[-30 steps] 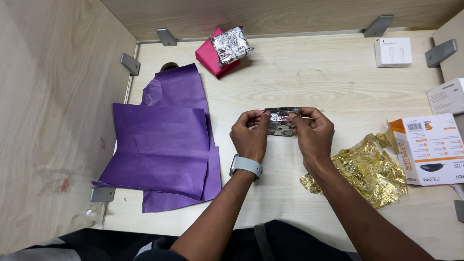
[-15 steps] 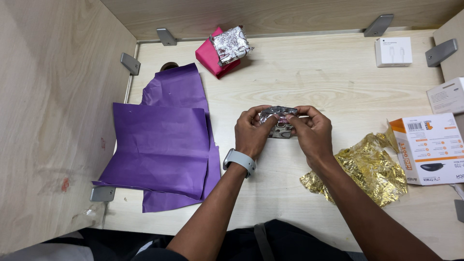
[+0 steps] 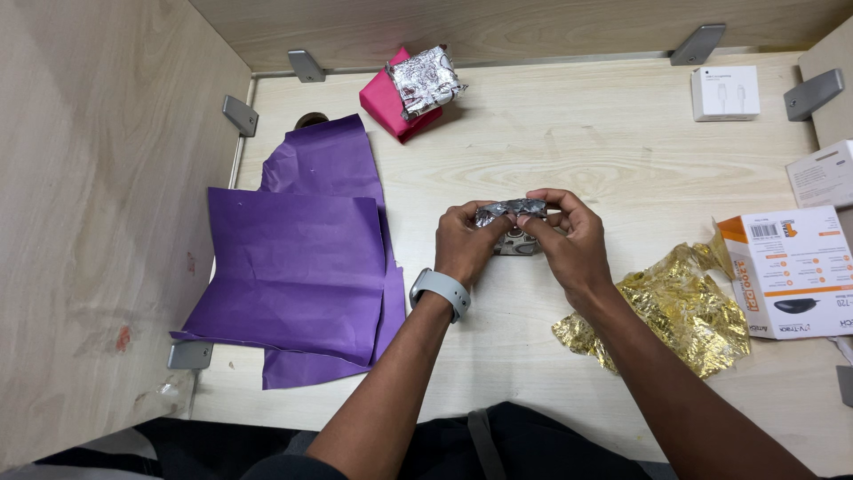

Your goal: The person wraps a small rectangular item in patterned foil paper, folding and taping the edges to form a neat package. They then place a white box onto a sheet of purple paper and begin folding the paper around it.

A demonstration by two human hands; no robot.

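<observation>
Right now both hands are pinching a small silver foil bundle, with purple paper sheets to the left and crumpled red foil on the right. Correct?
Not quite. The head view shows the crumpled foil on the right is gold; the rest stands.

A pale wood tabletop (image 3: 622, 151), walled at the back and left by matching panels, carries a spread of wrapping materials. Purple paper sheets (image 3: 302, 267) lie overlapped along the left edge, one reaching toward the back-left corner. A pink box (image 3: 386, 102) topped with a crumpled silver-foil bundle (image 3: 425, 80) sits near the back edge. A small white box (image 3: 725, 92) rests at the back-right corner. Crumpled gold foil (image 3: 675, 311) lies near the front right, just beside an orange-and-white carton (image 3: 791, 267) at the right edge.
</observation>
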